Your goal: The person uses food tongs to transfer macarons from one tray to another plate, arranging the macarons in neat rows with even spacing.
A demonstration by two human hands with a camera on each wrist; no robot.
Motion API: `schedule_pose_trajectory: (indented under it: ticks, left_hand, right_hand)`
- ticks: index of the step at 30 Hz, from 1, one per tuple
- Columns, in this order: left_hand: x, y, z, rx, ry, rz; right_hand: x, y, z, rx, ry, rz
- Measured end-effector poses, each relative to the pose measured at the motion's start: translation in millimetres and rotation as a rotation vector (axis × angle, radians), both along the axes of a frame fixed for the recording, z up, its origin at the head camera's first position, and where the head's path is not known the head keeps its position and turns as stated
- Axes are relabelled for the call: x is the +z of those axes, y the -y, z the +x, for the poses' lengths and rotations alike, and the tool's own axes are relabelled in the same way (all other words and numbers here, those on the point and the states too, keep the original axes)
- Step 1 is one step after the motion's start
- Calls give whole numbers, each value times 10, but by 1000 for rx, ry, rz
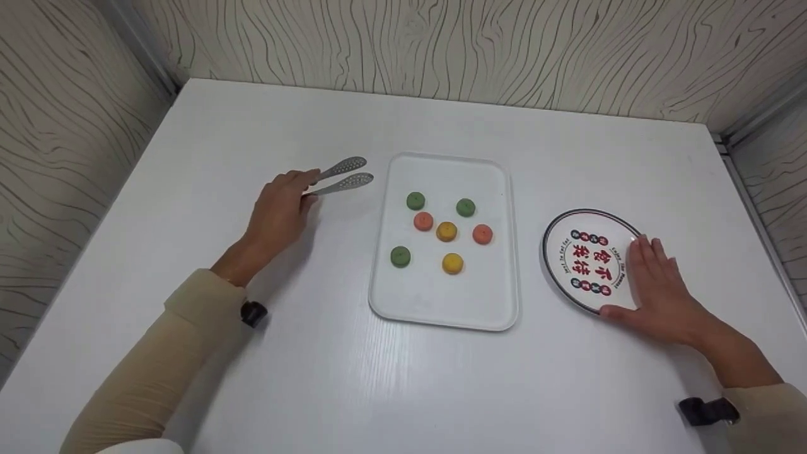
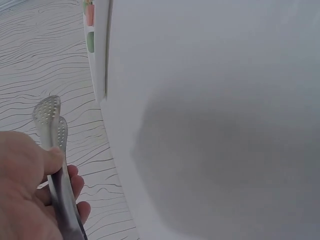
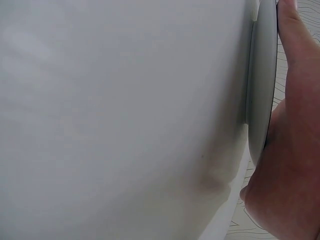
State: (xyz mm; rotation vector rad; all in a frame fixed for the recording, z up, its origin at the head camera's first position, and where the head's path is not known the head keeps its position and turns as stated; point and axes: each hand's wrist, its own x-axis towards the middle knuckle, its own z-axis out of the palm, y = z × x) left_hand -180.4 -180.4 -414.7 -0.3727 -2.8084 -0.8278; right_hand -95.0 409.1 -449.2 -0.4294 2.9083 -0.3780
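My left hand (image 1: 280,211) holds silver tongs (image 2: 64,200) left of the tray, with thumb and fingers around their arms. The two perforated tips of the tongs stand apart and point right, nothing between them. On the white rectangular tray (image 1: 441,299) lie several small round pieces: three green ones (image 1: 400,256), two orange-red ones (image 1: 482,234) and two yellow ones (image 1: 452,263). To the right, a round white plate (image 1: 567,277) with a dark rim and red printed characters sits on the table. My right hand (image 1: 668,299) rests at its right edge, fingers straight and thumb spread.
The white table (image 1: 403,391) carries the tray in its middle. Panels with a wavy line pattern (image 1: 441,50) stand along the back and both sides. A dark band (image 1: 709,411) is on each wrist, by the beige sleeves.
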Motion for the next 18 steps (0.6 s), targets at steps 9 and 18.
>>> schedule_pose_trajectory:
  ticks: [9,18]
  left_hand:
    - [55,-97,-66,-94,62,-5]
    - [23,-183,-157,-182,110,-42]
  right_hand:
    - [7,4,5,-6,18,-2]
    - [2,-5,-5,-4,19,-9]
